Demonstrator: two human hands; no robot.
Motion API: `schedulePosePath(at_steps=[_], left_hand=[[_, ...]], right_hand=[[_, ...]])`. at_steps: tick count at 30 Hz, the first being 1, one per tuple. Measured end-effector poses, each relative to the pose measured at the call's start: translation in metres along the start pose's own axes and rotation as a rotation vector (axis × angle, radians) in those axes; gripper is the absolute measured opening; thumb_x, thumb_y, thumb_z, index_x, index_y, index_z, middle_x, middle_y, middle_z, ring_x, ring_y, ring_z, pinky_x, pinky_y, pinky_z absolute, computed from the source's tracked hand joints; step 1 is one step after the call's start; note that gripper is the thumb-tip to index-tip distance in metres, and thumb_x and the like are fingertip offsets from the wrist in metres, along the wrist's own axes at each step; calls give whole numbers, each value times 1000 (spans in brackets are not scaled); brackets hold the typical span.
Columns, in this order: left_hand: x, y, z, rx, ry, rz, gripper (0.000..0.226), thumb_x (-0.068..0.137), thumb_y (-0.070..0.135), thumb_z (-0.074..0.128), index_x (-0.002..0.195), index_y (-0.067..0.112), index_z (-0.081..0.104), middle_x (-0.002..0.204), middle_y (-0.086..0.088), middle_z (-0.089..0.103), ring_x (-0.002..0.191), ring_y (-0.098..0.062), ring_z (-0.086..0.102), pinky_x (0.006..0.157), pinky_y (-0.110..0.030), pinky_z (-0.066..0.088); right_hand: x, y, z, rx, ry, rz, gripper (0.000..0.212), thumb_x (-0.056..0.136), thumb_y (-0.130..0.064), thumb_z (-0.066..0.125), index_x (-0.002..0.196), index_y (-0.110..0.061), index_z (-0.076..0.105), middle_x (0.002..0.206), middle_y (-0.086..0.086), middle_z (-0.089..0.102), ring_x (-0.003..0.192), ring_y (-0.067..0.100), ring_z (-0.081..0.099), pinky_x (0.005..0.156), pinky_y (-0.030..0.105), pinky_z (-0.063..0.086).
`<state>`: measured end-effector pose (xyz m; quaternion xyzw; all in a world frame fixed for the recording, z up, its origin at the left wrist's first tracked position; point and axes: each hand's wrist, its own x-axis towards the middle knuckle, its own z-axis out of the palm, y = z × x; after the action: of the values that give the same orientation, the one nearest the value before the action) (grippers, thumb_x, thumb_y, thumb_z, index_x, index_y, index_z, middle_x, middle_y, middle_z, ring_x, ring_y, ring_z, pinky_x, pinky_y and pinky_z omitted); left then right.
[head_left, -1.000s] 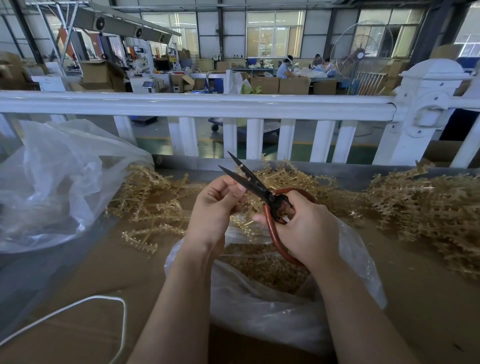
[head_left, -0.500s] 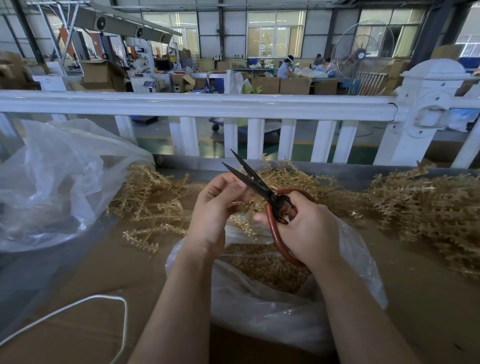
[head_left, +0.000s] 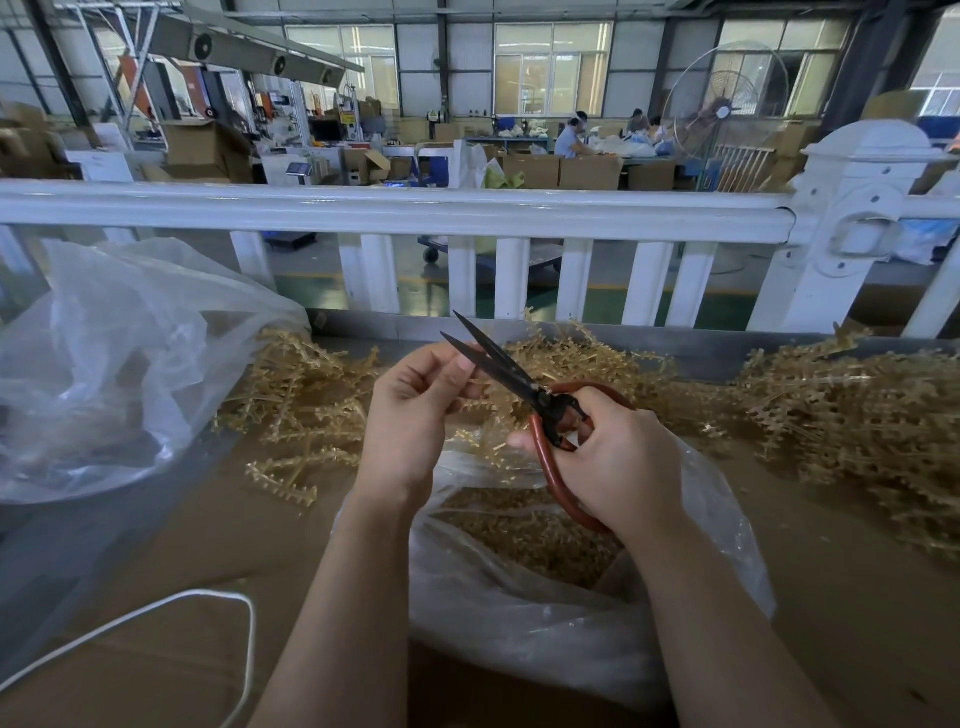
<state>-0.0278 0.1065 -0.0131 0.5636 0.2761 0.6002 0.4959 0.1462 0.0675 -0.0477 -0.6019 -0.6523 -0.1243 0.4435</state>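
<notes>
Pinching a mostly hidden gold sprig, the left hand has nudged up against the scissors, whose blades stay parted; the right hand grips their red handles, so the cut over the bag looks still pending.

The left hand mostly hides the small piece it pinches.

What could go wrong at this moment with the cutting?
1. The open scissors blades lie right by the left hand, whose fingertips pinch a small gold piece; closing them might nick a finger.
2. Cut bits may fly past the bag below and scatter.
</notes>
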Motion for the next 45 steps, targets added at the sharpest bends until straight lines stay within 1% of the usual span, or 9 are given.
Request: schedulePosePath(at_steps=[4, 8, 13, 21, 27, 32, 37, 42, 45], left_hand=[[0, 1, -1, 78, -10, 19, 40, 96, 1, 56, 70, 27, 72, 68, 8, 66, 64, -3, 59, 57, -11, 46], [0, 0, 2, 231, -3, 52, 34, 95, 0, 58, 76, 25, 70, 66, 10, 66, 64, -1, 58, 63, -10, 44], [1, -3, 2, 272, 14, 24, 37, 94, 1, 59, 71, 28, 72, 67, 8, 65, 70, -11, 58, 72, -29, 50], [1, -1, 4, 241, -26, 40, 22, 95, 5, 60, 80, 16, 71, 70, 7, 64, 70, -6, 56, 70, -17, 46], [0, -2, 3, 210, -46, 49, 22, 96, 4, 59, 80, 14, 71, 69, 7, 63, 67, -3, 54, 66, -12, 43], [0, -1, 4, 213, -52, 69, 25, 96, 4, 58, 75, 14, 69, 68, 8, 64, 66, -3, 54, 65, -10, 43], [1, -3, 5, 85, -60, -26, 20, 97, 7, 56, 83, 14, 69, 74, 4, 70, 70, -8, 62, 66, -17, 49], [3, -3, 7, -353, -44, -262, 10, 92, 16, 57, 89, 15, 66, 87, -7, 74, 86, -21, 73, 73, -31, 59], [4, -4, 8, -469, -49, -293, 11, 87, 21, 57, 88, 17, 67, 93, -10, 74, 88, -23, 73, 73, -32, 59]], right_hand=[[0, 0, 0, -32, 7, 8, 61, 75, -87, 48, 87, -30, 65, 70, -17, 68, 57, 3, 61, 48, 13, 44], [0, 0, 0, -50, 8, 15, 63, 74, -91, 41, 86, -33, 62, 69, -17, 66, 60, 5, 63, 49, 16, 47], [1, -1, -2, -43, 7, 15, 62, 75, -90, 42, 87, -33, 64, 71, -18, 67, 61, 4, 62, 49, 9, 36], [1, -3, -2, -34, 19, 21, 67, 75, -90, 39, 86, -30, 67, 66, -17, 67, 53, 5, 60, 46, 19, 48], [1, -5, -4, -7, -3, 30, 61, 74, -84, 49, 85, -27, 69, 67, -16, 68, 53, 4, 57, 50, 13, 41], [1, -4, -4, 10, -11, 27, 67, 72, -84, 49, 82, -21, 70, 67, -12, 69, 54, 8, 62, 50, 24, 52], [2, -6, -4, 74, -65, 89, 62, 69, -84, 52, 81, -26, 68, 65, -21, 63, 57, 0, 60, 53, 14, 46], [4, -7, -4, 397, -132, 289, 41, 67, -76, 66, 69, -35, 60, 61, -24, 63, 61, -3, 62, 53, 9, 43], [7, -6, -5, 545, -170, 362, 41, 70, -65, 73, 67, -25, 64, 60, -9, 66, 56, 3, 62, 53, 12, 45]])
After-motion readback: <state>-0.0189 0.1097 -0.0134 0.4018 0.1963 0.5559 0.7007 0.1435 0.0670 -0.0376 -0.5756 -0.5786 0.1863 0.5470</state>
